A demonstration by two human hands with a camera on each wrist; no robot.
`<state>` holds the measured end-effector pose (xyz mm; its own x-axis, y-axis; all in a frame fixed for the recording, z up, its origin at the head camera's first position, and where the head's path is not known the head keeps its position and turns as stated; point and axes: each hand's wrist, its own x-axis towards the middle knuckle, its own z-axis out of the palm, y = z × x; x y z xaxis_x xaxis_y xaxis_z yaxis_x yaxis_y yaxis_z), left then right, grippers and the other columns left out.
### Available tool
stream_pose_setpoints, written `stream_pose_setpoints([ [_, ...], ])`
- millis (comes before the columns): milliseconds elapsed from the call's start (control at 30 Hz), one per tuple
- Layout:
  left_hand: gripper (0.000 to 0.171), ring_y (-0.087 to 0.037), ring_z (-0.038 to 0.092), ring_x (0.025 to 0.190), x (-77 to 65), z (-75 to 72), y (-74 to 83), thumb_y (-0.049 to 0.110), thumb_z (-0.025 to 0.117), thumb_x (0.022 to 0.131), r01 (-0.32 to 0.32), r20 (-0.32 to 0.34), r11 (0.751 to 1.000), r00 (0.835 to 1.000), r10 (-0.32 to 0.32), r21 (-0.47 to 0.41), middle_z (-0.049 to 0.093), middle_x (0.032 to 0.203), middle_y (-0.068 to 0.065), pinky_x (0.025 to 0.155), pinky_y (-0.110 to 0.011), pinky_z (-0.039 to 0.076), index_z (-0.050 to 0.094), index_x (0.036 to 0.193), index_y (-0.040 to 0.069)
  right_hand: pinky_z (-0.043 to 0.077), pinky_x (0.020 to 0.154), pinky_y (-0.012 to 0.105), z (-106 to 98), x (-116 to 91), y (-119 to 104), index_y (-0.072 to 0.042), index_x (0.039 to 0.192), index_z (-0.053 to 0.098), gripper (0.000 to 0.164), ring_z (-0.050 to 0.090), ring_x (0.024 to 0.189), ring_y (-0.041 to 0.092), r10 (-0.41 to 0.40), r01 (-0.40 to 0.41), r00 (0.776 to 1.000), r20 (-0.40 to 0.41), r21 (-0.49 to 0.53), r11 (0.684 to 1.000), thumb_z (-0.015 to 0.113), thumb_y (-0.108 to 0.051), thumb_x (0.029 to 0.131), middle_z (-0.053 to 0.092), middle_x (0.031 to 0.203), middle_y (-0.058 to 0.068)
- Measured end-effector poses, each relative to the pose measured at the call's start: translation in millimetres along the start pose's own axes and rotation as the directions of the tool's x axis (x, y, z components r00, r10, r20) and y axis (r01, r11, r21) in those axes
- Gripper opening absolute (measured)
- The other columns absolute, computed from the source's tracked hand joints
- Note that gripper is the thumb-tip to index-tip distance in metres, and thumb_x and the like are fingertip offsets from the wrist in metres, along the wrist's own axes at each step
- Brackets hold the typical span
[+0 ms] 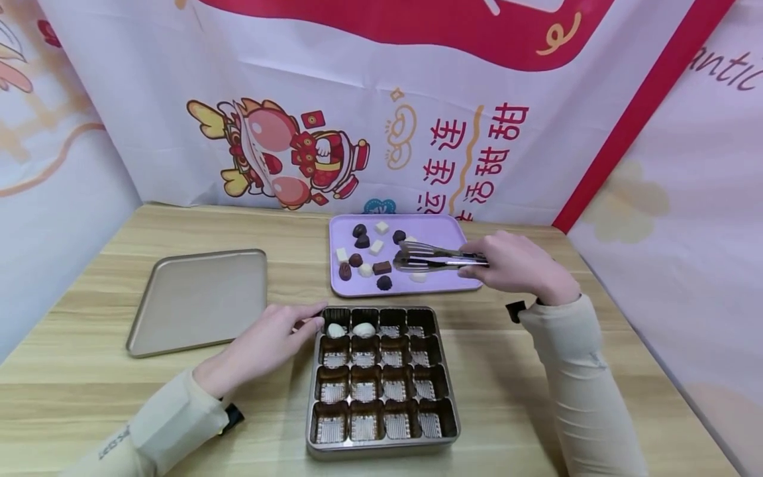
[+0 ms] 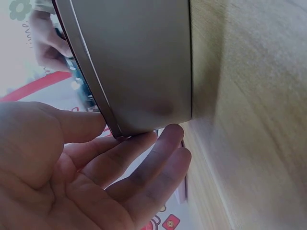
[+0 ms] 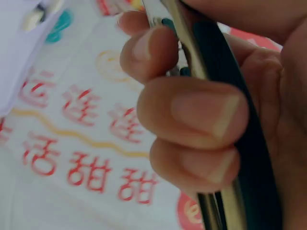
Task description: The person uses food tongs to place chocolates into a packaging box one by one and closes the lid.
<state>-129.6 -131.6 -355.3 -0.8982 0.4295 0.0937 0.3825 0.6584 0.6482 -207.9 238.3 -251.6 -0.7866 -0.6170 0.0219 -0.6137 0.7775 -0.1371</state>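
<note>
Head view: tongs (image 1: 444,263) hang over chocolates (image 1: 382,267) on a lilac tray (image 1: 450,235). Left wrist: the left hand (image 2: 88,182), fingers loosely apart, touches the compartment box (image 2: 139,62) — probably to steady it. Right wrist: the right hand's (image 3: 199,115) fingers clamp the tongs — likely for control.

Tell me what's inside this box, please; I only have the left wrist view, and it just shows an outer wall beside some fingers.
Observer: The head view shows the box divided into four rows of four compartments, with two white pieces in the far row's leftmost two.
Operator: And that blurry shape at my picture's upper left?
Observer: That's the right-hand grip; the head view shows it holding tongs, their ends over a purple tray.
Operator: Ooh, is there anything on the tray?
Observer: Yes, small chocolate-like pieces in dark, brown and white, scattered about. I can't tell whether the tongs touch any.
</note>
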Motion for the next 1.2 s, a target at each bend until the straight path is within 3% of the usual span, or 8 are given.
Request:
stream_pose_setpoints([
  [167, 0.042, -0.006, 0.028, 0.038, -0.2, -1.2, 0.9, 0.021, 0.056, 0.102, -0.005, 0.000, 1.000, 1.000, 0.005, 0.010, 0.058, 0.130, -0.024, 0.049, -0.029, 0.044, 0.053, 0.139, 0.001, 0.040, 0.056, 0.034, 9, 11, 21, -0.018, 0.080, 0.066, 0.011, 0.046, 0.059, 0.013, 0.066, -0.066, 0.997, 0.045, -0.007, 0.998, 0.073, -0.021, 0.088, 0.051, 0.064, -0.005],
  [300, 0.043, -0.006, 0.027, 0.037, 0.2, -1.2, 1.5, 0.021, 0.056, 0.102, 0.005, 0.003, 1.000, 1.000, -0.005, 0.000, 0.067, 0.106, -0.025, 0.048, -0.029, 0.044, 0.052, 0.139, 0.001, 0.042, 0.060, 0.035, 15, 15, 33, -0.015, 0.086, 0.071, 0.005, 0.049, 0.064, 0.015, 0.091, -0.093, 0.993, 0.081, 0.012, 0.996, 0.074, -0.019, 0.088, 0.056, 0.071, -0.003],
  [533, 0.042, -0.007, 0.029, 0.038, 0.2, -1.6, 0.8, 0.021, 0.056, 0.102, 0.002, 0.001, 1.000, 1.000, -0.002, 0.006, 0.064, 0.119, -0.025, 0.054, -0.030, 0.047, 0.053, 0.139, 0.001, 0.046, 0.064, 0.039, 25, 21, 41, -0.012, 0.095, 0.075, 0.013, 0.054, 0.071, 0.017, 0.130, -0.130, 0.983, 0.132, -0.007, 0.992, 0.075, -0.023, 0.087, 0.063, 0.079, -0.003],
  [633, 0.043, -0.007, 0.027, 0.037, 0.2, -1.3, 0.0, 0.022, 0.055, 0.102, 0.009, 0.009, 1.000, 1.000, -0.009, 0.005, 0.067, 0.089, -0.019, 0.052, -0.030, 0.047, 0.052, 0.140, 0.002, 0.050, 0.069, 0.042, 29, 23, 42, -0.010, 0.099, 0.076, 0.019, 0.058, 0.074, 0.016, 0.124, -0.123, 0.981, 0.149, -0.014, 0.992, 0.076, -0.024, 0.087, 0.066, 0.085, -0.002],
  [733, 0.044, -0.006, 0.026, 0.036, 0.2, -0.7, -0.8, 0.023, 0.055, 0.102, 0.011, 0.013, 1.000, 1.000, -0.011, 0.003, 0.063, 0.077, -0.014, 0.049, -0.030, 0.045, 0.052, 0.141, 0.002, 0.051, 0.072, 0.044, 33, 25, 44, -0.008, 0.101, 0.076, 0.021, 0.059, 0.076, 0.017, 0.116, -0.115, 0.980, 0.160, -0.019, 0.993, 0.075, -0.023, 0.086, 0.068, 0.087, -0.001],
  [867, 0.043, -0.006, 0.026, 0.037, 0.1, -0.5, -1.3, 0.022, 0.055, 0.102, 0.000, 0.001, 1.000, 1.000, 0.000, 0.002, 0.064, 0.118, -0.026, 0.050, -0.030, 0.044, 0.052, 0.140, 0.002, 0.052, 0.080, 0.048, 35, 26, 45, -0.003, 0.106, 0.075, 0.028, 0.063, 0.087, 0.022, 0.118, -0.116, 0.979, 0.164, -0.020, 0.993, 0.076, -0.023, 0.086, 0.070, 0.096, 0.004],
  [933, 0.043, -0.006, 0.026, 0.037, 0.3, -0.5, -1.4, 0.023, 0.055, 0.102, 0.007, 0.006, 1.000, 1.000, -0.007, 0.002, 0.066, 0.106, -0.026, 0.049, -0.030, 0.045, 0.052, 0.141, 0.003, 0.051, 0.084, 0.050, 35, 26, 45, -0.001, 0.110, 0.074, 0.032, 0.064, 0.094, 0.025, 0.125, -0.123, 0.979, 0.163, -0.020, 0.992, 0.076, -0.023, 0.086, 0.071, 0.102, 0.006],
  [1200, 0.043, -0.009, 0.033, 0.039, 1.3, 0.5, -2.7, 0.022, 0.055, 0.102, -0.008, -0.001, 1.000, 1.000, 0.008, 0.017, 0.054, 0.134, -0.024, 0.058, -0.031, 0.049, 0.052, 0.140, 0.002, 0.050, 0.085, 0.050, 35, 25, 46, -0.003, 0.108, 0.075, 0.030, 0.064, 0.094, 0.024, 0.128, -0.126, 0.979, 0.162, -0.018, 0.992, 0.076, -0.024, 0.086, 0.071, 0.101, 0.005],
])
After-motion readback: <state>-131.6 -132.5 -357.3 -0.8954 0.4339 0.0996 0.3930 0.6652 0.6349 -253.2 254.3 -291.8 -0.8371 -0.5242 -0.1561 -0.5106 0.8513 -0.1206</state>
